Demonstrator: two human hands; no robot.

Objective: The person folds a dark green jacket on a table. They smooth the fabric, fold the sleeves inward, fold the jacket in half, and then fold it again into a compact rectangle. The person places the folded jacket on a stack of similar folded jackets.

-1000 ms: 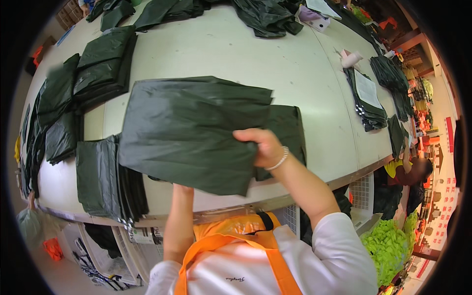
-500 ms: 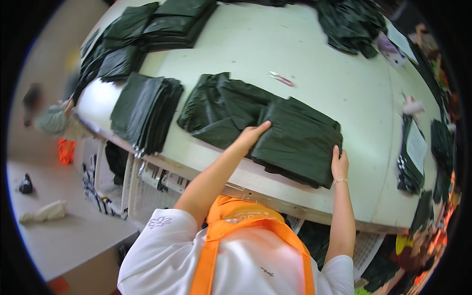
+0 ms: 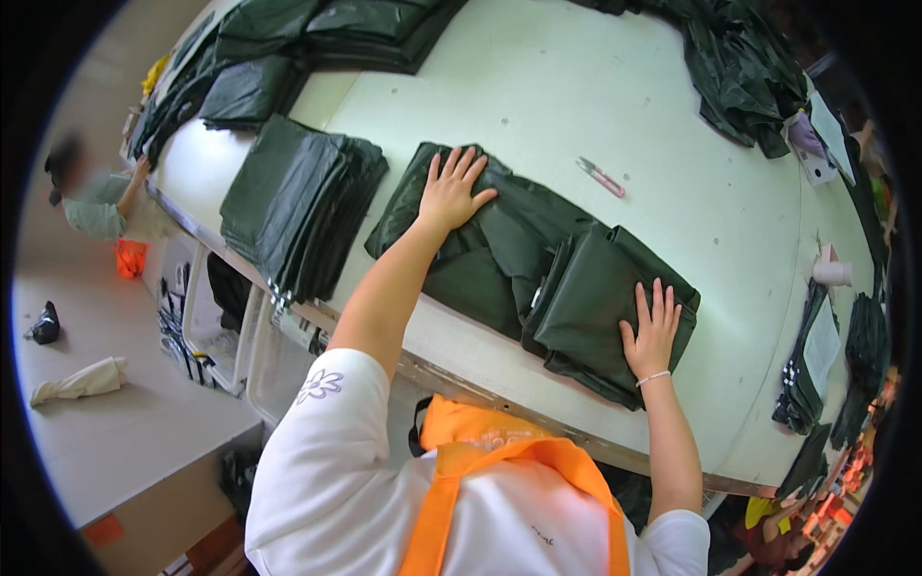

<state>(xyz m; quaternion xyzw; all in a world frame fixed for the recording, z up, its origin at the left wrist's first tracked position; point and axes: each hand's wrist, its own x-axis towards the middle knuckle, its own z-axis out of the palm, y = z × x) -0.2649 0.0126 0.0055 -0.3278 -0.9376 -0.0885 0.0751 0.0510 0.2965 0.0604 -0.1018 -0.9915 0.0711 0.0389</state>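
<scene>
A dark green garment (image 3: 509, 240) of thin, slightly shiny cloth lies across the table in front of me, its right part folded over into a thicker square (image 3: 600, 302). My left hand (image 3: 453, 194) rests on the garment's far left end with fingers spread. On top of the folded square, near its right side, my right hand (image 3: 653, 334) lies flat, fingers apart. Neither hand grips the cloth. Beyond the garment are thread snips (image 3: 601, 178) with pink handles. Just left of it stands a neat stack of folded dark green garments (image 3: 300, 206).
More dark green piles (image 3: 370, 29) lie at the far left, and a loose heap (image 3: 740, 72) at the far right. A thread cone (image 3: 832, 271) and a bundle with a paper sheet (image 3: 821, 346) are on the right. Another person (image 3: 96, 197) stands at left.
My left hand has gone from the middle fold to the garment's far left end and spread out. My right hand has shifted from the right edge onto the folded part. The view has turned slightly.
</scene>
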